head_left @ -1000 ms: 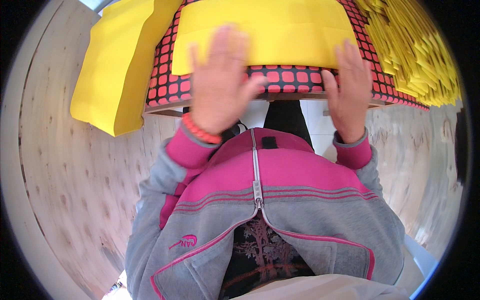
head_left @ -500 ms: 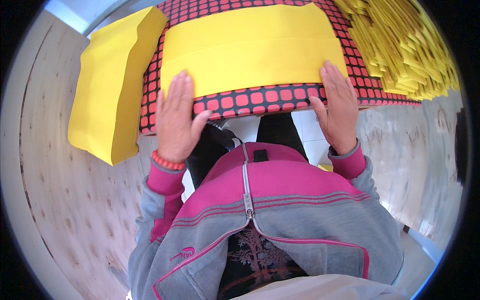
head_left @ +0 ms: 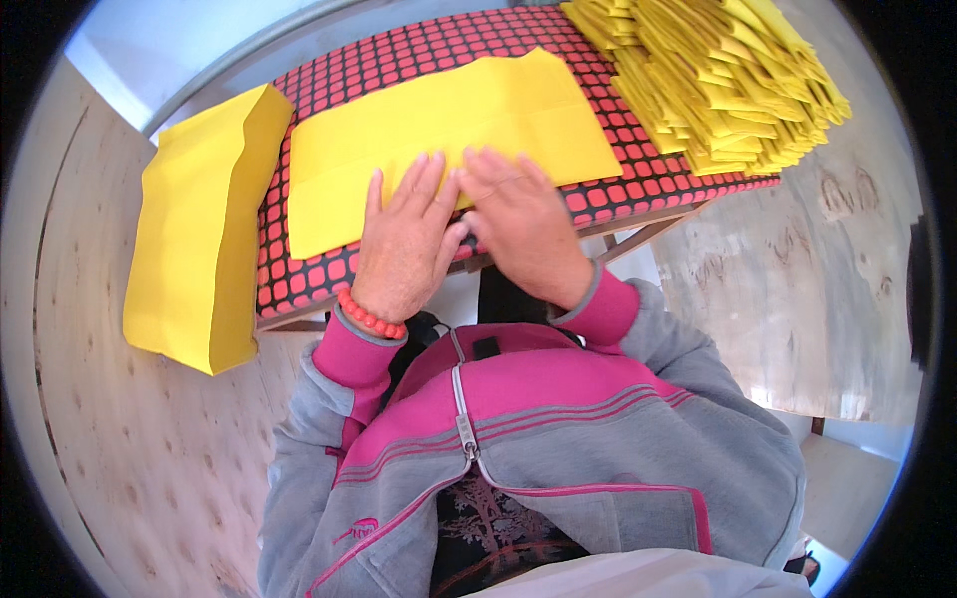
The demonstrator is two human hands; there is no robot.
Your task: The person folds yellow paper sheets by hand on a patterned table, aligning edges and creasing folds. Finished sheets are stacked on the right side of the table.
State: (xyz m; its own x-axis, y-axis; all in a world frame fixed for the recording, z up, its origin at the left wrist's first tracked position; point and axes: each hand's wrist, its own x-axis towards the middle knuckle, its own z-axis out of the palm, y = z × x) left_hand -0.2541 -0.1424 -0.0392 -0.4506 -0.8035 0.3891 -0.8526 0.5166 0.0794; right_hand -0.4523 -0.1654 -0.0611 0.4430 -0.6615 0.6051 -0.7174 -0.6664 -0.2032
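Note:
A wide yellow sheet [head_left: 439, 115], which looks like paper or thin felt, lies flat across the table with a faint crease running along its length. My left hand [head_left: 404, 234] rests flat on the middle of its near edge, fingers stretched and pointing away, with a red bead bracelet at the wrist. Right beside it is my right hand [head_left: 523, 224], laid on the same edge and slanting leftward, its fingers slightly blurred. The two hands nearly touch at the thumbs and index fingers. Neither grasps anything; the sheet is under both palms.
Beneath the sheet is a red-and-black patterned table cover [head_left: 344, 65]. To the left stands a thick yellow block of stacked sheets [head_left: 189, 234]. A large heap of folded yellow pieces [head_left: 728, 90] sits at the far right corner. Pale wooden boards [head_left: 788, 289] lie around the table.
Both hands have come together from the sheet's two near corners to the middle of its near edge. The whole view has shifted and tilted a little.

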